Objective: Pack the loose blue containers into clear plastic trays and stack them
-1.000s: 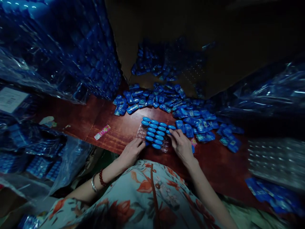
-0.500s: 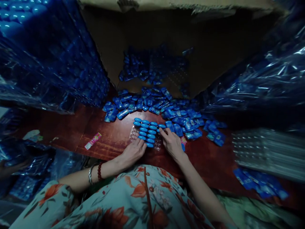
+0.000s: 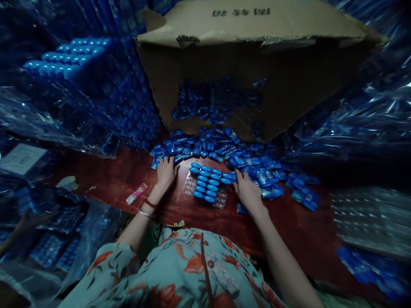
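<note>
A clear blister tray (image 3: 189, 185) lies on the table, partly filled with rows of shiny blue oval capsule-shaped pieces (image 3: 203, 178). Bare cavities show at its left side and lower right corner. My left hand (image 3: 165, 174) is left of the tray, fingers apart, their tips at the near edge of a heap of small blue packets (image 3: 184, 145). Just right of the tray, my right hand (image 3: 248, 190) curls its fingers over a blue packet (image 3: 234, 176); the hand partly covers it.
A large open cardboard box (image 3: 272, 94) holding blue packets stands behind the heap. Stacked blue trays (image 3: 73, 64) rise at left. Clear empty trays (image 3: 369, 218) lie at right. A pink wrapper (image 3: 136, 193) is on the table. Another person's hand (image 3: 30, 222) shows at far left.
My left hand has left the tray and moved up and left to the heap. My right hand has shifted off the tray's blue pieces to the packets beside it. The camera view has tilted up.
</note>
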A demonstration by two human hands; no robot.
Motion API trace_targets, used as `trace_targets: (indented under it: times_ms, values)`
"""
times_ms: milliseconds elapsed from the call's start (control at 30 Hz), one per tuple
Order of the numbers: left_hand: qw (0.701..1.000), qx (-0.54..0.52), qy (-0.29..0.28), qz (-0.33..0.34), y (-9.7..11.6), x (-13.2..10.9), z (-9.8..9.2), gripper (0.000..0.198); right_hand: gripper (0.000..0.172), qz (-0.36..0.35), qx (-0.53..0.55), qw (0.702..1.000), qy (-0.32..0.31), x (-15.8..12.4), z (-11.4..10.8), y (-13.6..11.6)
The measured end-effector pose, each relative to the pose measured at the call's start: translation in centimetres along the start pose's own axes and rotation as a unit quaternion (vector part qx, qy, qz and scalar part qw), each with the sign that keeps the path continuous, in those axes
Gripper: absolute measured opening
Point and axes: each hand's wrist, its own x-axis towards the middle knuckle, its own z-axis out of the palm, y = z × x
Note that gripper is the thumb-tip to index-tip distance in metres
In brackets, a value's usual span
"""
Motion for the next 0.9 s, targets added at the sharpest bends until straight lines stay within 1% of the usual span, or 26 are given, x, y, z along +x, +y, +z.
trace_targets:
  times_ms: [67,100,167,200,233,300,333,367,400,467,567,633,700,767,833,900]
  values:
    - [0.999,0.025,-0.023,0.007,-0.3,1.0,0.6,0.024,0.043,-0.025,0.014,0.999,-0.036,0.1,-0.1,0.1]
    - [0.999,0.017,-0.029,0.016,-0.5,0.9,0.8,0.026,0.043,-0.030,0.044,0.998,-0.044,-0.3,-0.1,0.4]
    - [0.998,-0.042,-0.032,0.035,-1.2,-0.4,0.7,0.028,0.039,-0.015,0.140,0.989,-0.053,-1.7,0.0,1.2]
    - [0.995,-0.088,-0.028,0.037,-1.7,-1.5,0.5,0.029,0.037,0.007,0.205,0.977,-0.056,-2.6,0.1,1.6]
    - [0.990,-0.137,-0.024,0.029,-2.1,-2.8,0.2,0.030,0.037,0.036,0.278,0.958,-0.061,-3.6,0.1,2.0]
    - [0.976,-0.217,-0.021,-0.003,-2.6,-5.5,-0.8,0.033,0.041,0.097,0.417,0.901,-0.070,-5.3,0.2,2.4]
    - [0.971,-0.238,-0.023,-0.021,-2.7,-6.7,-1.5,0.032,0.042,0.120,0.469,0.872,-0.066,-6.0,0.2,2.4]
    - [0.968,-0.248,-0.025,-0.034,-2.6,-7.6,-2.1,0.030,0.043,0.132,0.502,0.853,-0.054,-6.4,0.2,2.2]
    - [0.967,-0.251,-0.028,-0.037,-2.3,-8.3,-2.7,0.027,0.041,0.135,0.515,0.846,-0.037,-6.6,0.1,1.9]
    - [0.967,-0.253,-0.024,-0.012,-1.3,-8.8,-3.6,0.022,0.037,0.122,0.499,0.858,-0.001,-6.3,0.0,1.0]
    - [0.966,-0.253,0.000,0.056,0.4,-7.6,-3.7,0.020,0.032,0.102,0.464,0.879,0.047,-5.2,-0.1,-0.6]
    - [0.966,-0.235,0.011,0.104,1.1,-6.2,-3.2,0.025,0.029,0.073,0.436,0.893,0.084,-4.6,0.0,-1.4]
    - [0.969,-0.202,0.007,0.144,1.4,-5.0,-2.3,0.030,0.023,0.007,0.387,0.914,0.118,-4.4,0.4,-1.9]
    - [0.971,-0.163,-0.002,0.175,1.5,-4.2,-1.4,0.034,0.020,-0.070,0.328,0.932,0.137,-4.5,1.0,-2.0]
    - [0.969,-0.124,-0.008,0.211,1.3,-4.0,-0.6,0.031,0.024,-0.120,0.279,0.942,0.142,-4.7,1.5,-1.8]
    - [0.963,-0.098,-0.005,0.251,1.2,-4.2,-0.3,0.027,0.027,-0.145,0.236,0.952,0.130,-4.9,1.5,-1.6]
